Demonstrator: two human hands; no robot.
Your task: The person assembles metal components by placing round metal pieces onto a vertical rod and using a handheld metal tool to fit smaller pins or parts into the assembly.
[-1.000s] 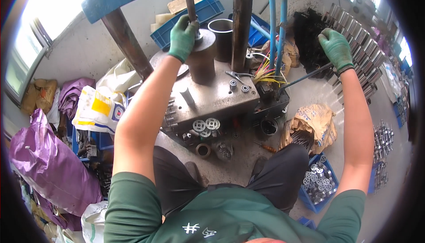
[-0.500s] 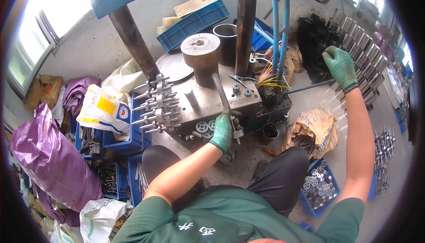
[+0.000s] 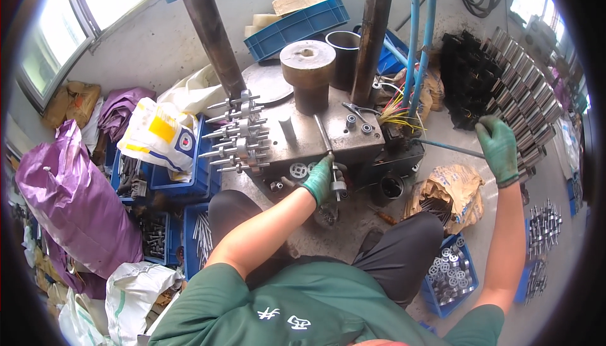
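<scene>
My left hand [image 3: 320, 181], in a green glove, is closed around a grey metal rod [image 3: 323, 133] at the front edge of the steel press block [image 3: 353, 148]. The rod slants up over the block toward the thick round steel post [image 3: 308, 68]. A shaft with small discs [image 3: 338, 187] shows beside my left fingers; whether they hold it too is hidden. On the right, my right hand [image 3: 499, 150], also gloved, is closed at the end of a long thin lever [image 3: 449, 147]. Several shafts with discs [image 3: 240, 138] stand in a cluster at the block's left side.
Two small rings [image 3: 351, 119] lie on the block near coloured wires [image 3: 398, 112]. A torn paper sack [image 3: 451, 188] and a blue crate of discs [image 3: 451, 270] are at right. Stacked metal tubes [image 3: 524, 93] stand farther right. A purple sack [image 3: 76, 194] is at left.
My right hand has come down with the lever, which now slopes downward to the right. The rod in my left hand has drawn nearer to me, away from the post. The view has shifted slightly.
</scene>
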